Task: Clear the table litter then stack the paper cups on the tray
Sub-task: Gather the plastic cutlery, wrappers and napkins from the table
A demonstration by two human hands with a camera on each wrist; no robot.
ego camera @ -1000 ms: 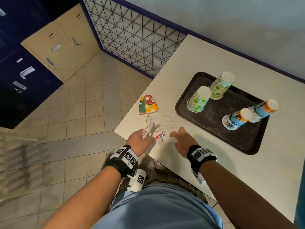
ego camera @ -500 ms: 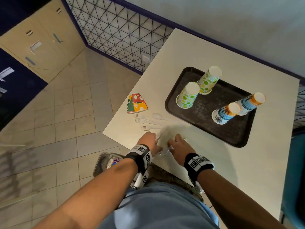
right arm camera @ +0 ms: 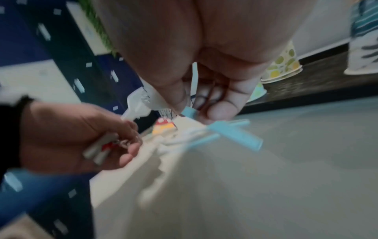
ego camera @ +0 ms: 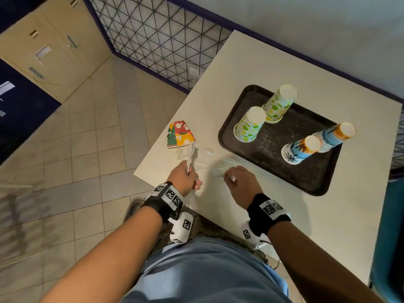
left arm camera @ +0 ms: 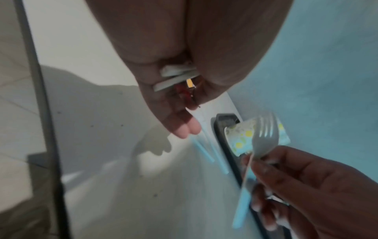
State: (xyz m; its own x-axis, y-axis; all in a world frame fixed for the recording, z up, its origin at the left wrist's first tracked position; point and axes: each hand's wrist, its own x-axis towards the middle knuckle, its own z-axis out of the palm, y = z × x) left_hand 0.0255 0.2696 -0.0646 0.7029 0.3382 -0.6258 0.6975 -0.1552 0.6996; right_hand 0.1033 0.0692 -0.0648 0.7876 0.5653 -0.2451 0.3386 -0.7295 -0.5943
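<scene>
My left hand (ego camera: pixel 185 178) grips a bundle of white plastic cutlery (ego camera: pixel 190 155) and a red wrapper (left arm camera: pixel 184 93) at the table's near corner. My right hand (ego camera: pixel 238 178), just to its right, pinches a white fork (left arm camera: pixel 263 137) together with a blue straw (left arm camera: pixel 243 203). More forks (ego camera: pixel 181 153), a spoon (ego camera: pixel 207 153) and straws (ego camera: pixel 229 162) lie on the table ahead of both hands. A flattened red, green and yellow cup (ego camera: pixel 180 134) lies beyond them. The black tray (ego camera: pixel 273 156) carries two green-dotted cups (ego camera: pixel 250 125) and two blue palm cups (ego camera: pixel 302 149), all upside down.
The white table (ego camera: pixel 251 68) meets a blue-trimmed wall at the back, with a wire mesh fence (ego camera: pixel 157 36) to the left. A grey bin (ego camera: pixel 134 207) stands on the tiled floor below the near edge, partly hidden by my left wrist.
My hands met at the table's near edge half a second ago and have since drawn apart. The right hand now holds a fork and straw; the left keeps its cutlery.
</scene>
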